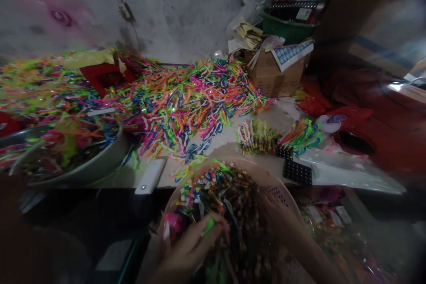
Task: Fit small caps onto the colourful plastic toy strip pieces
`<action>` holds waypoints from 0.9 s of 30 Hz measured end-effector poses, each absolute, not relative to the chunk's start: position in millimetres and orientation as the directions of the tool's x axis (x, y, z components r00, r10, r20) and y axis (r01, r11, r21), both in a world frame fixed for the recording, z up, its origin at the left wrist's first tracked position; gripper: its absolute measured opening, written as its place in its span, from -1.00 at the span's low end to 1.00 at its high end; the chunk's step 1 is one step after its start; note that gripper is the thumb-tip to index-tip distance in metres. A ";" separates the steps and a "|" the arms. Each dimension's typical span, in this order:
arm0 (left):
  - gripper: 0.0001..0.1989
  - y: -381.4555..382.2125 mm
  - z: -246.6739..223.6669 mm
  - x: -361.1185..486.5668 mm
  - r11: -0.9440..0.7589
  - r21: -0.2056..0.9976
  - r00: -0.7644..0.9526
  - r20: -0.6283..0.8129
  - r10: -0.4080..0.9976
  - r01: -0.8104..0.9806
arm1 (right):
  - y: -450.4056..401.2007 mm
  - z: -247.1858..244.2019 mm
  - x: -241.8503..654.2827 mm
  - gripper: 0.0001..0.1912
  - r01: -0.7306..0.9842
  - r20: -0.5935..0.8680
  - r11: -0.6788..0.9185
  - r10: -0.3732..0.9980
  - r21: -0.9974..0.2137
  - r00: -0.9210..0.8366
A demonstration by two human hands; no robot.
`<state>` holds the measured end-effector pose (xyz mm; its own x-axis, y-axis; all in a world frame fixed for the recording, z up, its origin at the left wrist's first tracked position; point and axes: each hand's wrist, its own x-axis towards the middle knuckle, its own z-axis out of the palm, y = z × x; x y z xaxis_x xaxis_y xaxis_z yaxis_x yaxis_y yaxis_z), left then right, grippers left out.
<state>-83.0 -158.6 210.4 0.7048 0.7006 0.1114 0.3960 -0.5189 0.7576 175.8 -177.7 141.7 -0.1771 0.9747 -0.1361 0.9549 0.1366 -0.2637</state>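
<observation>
A round pink basket (289, 188) with a perforated wall holds many small dark stick-like pieces (244, 204) and brightly coloured strips. Over its near left part is my left hand (208, 235), its fingers closed on a bright green piece (208, 227). My right hand (271, 206) reaches into the basket's right side, against the dark pieces; its fingertips are blurred and partly hidden, so what it holds cannot be made out.
Behind the basket, a large heap of coloured strips (186, 102) covers the table. A white basin (121, 142) stands left, near a white device (151, 176). Bundled pieces (259, 135), black trays (297, 172) and a cardboard box (278, 73) lie right.
</observation>
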 end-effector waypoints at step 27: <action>-0.58 -149.6 190.4 -100.1 0.347 0.937 0.227 -0.347 0.910 0.040 | -161.1 125.4 182.0 -0.67 0.828 -0.178 0.043 0.969 -0.559 -0.170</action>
<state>-100.1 -149.6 190.4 0.2272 0.9100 -0.3467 0.0398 0.3471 0.9370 182.0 -161.1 125.4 -0.1701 0.9693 -0.1775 0.8284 0.0431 -0.5585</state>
